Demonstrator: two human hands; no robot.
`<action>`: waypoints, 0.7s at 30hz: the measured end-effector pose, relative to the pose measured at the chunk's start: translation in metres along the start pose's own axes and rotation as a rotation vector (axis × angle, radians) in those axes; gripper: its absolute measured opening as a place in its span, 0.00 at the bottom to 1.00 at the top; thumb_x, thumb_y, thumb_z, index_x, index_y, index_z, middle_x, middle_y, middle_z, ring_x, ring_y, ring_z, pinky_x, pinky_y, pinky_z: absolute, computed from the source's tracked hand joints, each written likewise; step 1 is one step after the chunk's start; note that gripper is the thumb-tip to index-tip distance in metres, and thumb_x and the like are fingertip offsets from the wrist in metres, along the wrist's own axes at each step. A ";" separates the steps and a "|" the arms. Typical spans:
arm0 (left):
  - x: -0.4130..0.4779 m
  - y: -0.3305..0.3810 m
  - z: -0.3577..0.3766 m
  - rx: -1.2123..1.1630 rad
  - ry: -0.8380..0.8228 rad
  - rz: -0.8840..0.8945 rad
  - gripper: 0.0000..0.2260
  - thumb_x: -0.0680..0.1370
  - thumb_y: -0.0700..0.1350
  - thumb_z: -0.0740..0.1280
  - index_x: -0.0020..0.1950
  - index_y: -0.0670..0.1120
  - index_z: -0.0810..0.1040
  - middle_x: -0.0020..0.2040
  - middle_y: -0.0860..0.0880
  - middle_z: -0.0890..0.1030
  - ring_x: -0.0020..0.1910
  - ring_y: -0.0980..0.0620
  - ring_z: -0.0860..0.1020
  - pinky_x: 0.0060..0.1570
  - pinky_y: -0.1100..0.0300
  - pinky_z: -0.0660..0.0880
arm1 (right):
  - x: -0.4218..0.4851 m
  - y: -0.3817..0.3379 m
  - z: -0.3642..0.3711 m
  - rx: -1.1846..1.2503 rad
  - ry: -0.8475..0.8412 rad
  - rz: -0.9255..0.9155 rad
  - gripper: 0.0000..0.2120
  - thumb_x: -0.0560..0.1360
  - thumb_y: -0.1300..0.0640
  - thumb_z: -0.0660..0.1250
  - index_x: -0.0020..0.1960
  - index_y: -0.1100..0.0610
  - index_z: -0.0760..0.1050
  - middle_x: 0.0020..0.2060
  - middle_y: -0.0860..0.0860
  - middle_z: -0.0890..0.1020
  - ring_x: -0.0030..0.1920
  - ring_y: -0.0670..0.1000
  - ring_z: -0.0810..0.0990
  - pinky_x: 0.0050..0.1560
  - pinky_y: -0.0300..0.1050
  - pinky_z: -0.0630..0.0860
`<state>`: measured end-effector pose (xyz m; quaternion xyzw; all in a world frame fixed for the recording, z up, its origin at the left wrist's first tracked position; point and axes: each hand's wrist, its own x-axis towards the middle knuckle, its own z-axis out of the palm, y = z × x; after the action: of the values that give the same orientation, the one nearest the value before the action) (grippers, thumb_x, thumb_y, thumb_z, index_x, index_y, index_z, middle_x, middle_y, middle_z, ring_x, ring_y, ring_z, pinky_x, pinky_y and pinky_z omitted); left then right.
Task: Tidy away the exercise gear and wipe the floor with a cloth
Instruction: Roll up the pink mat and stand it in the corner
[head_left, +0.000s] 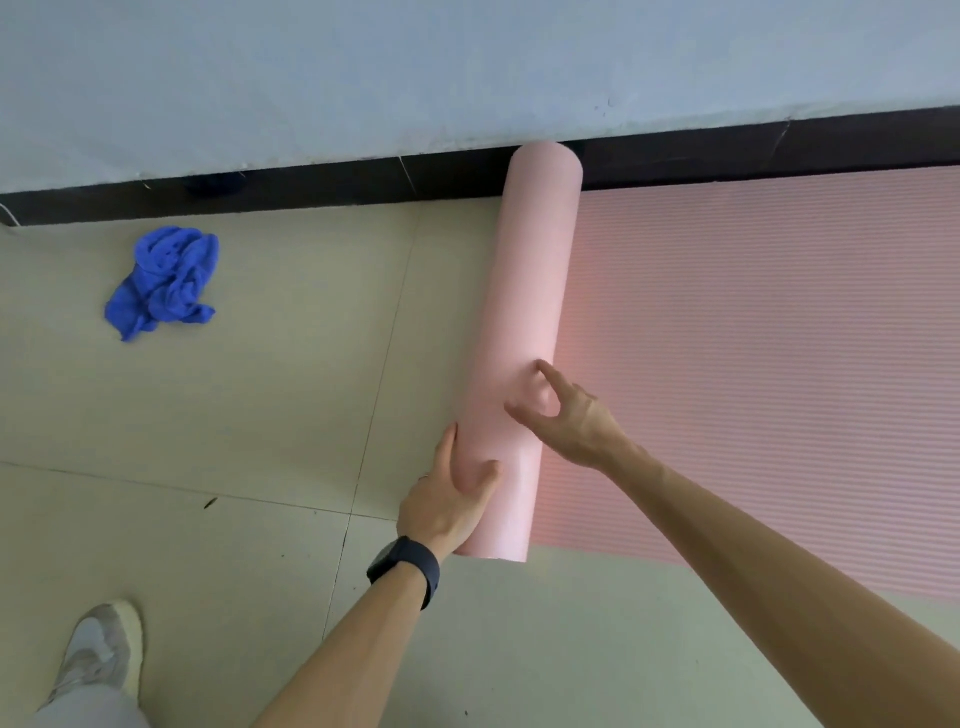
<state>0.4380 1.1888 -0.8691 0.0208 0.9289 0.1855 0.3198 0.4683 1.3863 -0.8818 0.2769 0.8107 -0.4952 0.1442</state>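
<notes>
A pink exercise mat (753, 338) lies on the tiled floor, partly rolled into a thick roll (535, 280) that runs from near the wall toward me. My left hand (452, 499) grips the near end of the roll, fingers on its left side and thumb on top. My right hand (566, 415) touches the top of the roll just beyond, with fingers spread. A crumpled blue cloth (166, 280) lies on the floor to the left, near the wall.
A pale wall with a dark skirting strip (311, 192) runs across the back; the roll's far end reaches it. Beige floor tiles (260, 415) spread left and in front. My shoe (101, 654) stands at the bottom left.
</notes>
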 end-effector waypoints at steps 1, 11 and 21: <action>-0.002 0.005 0.003 0.028 0.011 0.011 0.35 0.74 0.72 0.59 0.76 0.69 0.45 0.58 0.47 0.81 0.55 0.42 0.79 0.48 0.55 0.73 | -0.002 0.001 -0.002 0.002 -0.032 0.005 0.45 0.74 0.31 0.65 0.82 0.47 0.48 0.76 0.54 0.66 0.75 0.57 0.66 0.70 0.51 0.66; -0.016 0.030 0.018 0.065 0.075 -0.026 0.36 0.74 0.74 0.52 0.78 0.66 0.43 0.58 0.42 0.78 0.54 0.39 0.78 0.50 0.52 0.74 | 0.007 -0.006 -0.006 0.047 -0.045 -0.031 0.51 0.72 0.40 0.74 0.82 0.48 0.45 0.75 0.54 0.69 0.71 0.58 0.71 0.68 0.48 0.70; -0.005 0.012 0.014 -0.125 -0.065 -0.009 0.36 0.72 0.74 0.59 0.75 0.72 0.45 0.60 0.46 0.75 0.51 0.49 0.77 0.52 0.54 0.74 | 0.019 0.004 0.005 -0.075 0.049 -0.009 0.49 0.66 0.34 0.74 0.78 0.38 0.49 0.70 0.53 0.66 0.64 0.60 0.76 0.59 0.58 0.76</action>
<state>0.4497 1.2033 -0.8721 0.0027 0.9047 0.2407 0.3515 0.4552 1.3889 -0.8972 0.2796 0.8332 -0.4582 0.1324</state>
